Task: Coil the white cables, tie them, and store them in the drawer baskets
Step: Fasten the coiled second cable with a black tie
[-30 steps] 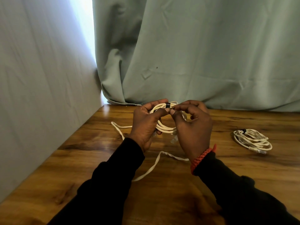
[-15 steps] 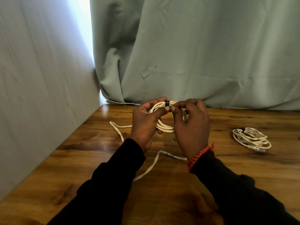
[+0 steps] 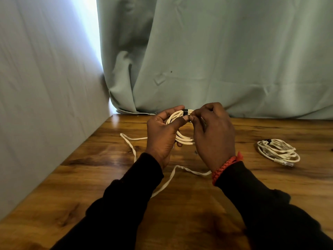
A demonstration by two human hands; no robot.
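Both hands, left hand [image 3: 162, 134] and right hand [image 3: 213, 130], pinch the light, springy coiled cable [image 3: 182, 139] at its black tie [image 3: 185, 112]; likely best held there.

Wooden table [image 3: 198, 222] under coiled cable [image 3: 278, 152].

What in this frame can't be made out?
Head view:
- Black tie fastening: fingertips of the left hand and right hand cover it.
- Held coil: the hands hide most of it.
- Flat cable: sleeves hide its near end.
- Drawer baskets: outside the frame.
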